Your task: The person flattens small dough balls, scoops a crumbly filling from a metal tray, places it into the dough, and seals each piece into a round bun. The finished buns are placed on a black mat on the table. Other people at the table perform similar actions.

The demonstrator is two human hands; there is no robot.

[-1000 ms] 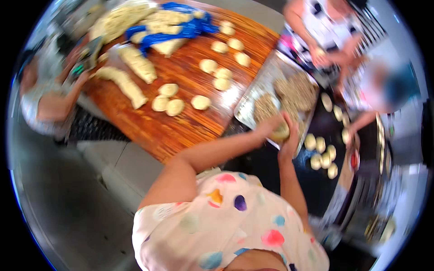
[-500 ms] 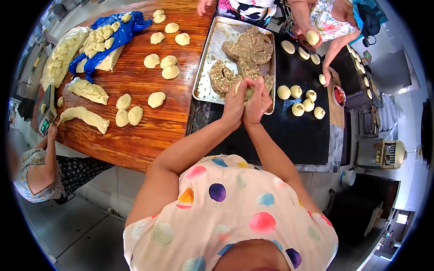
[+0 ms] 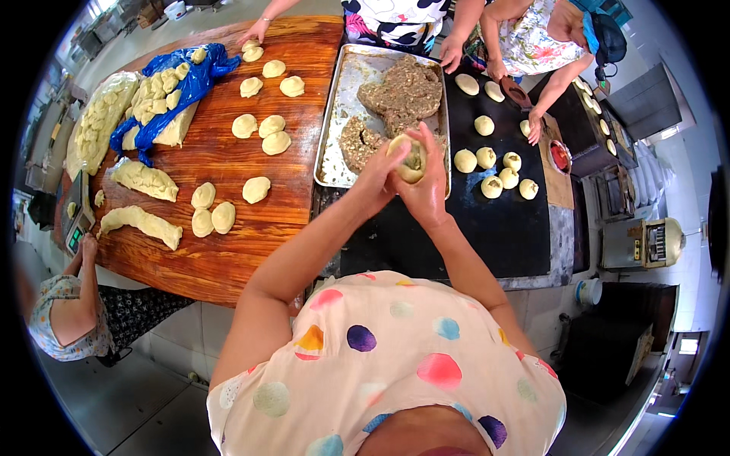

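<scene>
Both my hands are cupped round one dough bun [image 3: 413, 162], held above the near right part of the metal tray. Its top gapes open and shows greenish-brown filling inside. My left hand [image 3: 378, 176] closes on its left side, the thumb near the rim. From below and the right, my right hand [image 3: 427, 186] wraps it with curled fingers. On the tray [image 3: 323, 159] lie large mounds of chunky brown filling [image 3: 401, 87], partly hidden behind my hands. To the right, several round filled dough balls [image 3: 487, 157] sit on the black work surface [image 3: 487, 235].
Flattened dough pieces [image 3: 256, 190] dot the wooden table [image 3: 266, 251] at left, with dough strips [image 3: 142, 225] and a blue plastic bag [image 3: 199, 83] beyond. Co-workers' hands reach in: one [image 3: 256, 30] at the far table edge, another [image 3: 535, 128] at the right. A red-filled bowl [image 3: 560, 156] stands there.
My hands have opened around the bun, so its filled top now shows. Another ball now rests on the black surface near the co-worker at right. A far co-worker's hand reached a dough piece. The view shifted.
</scene>
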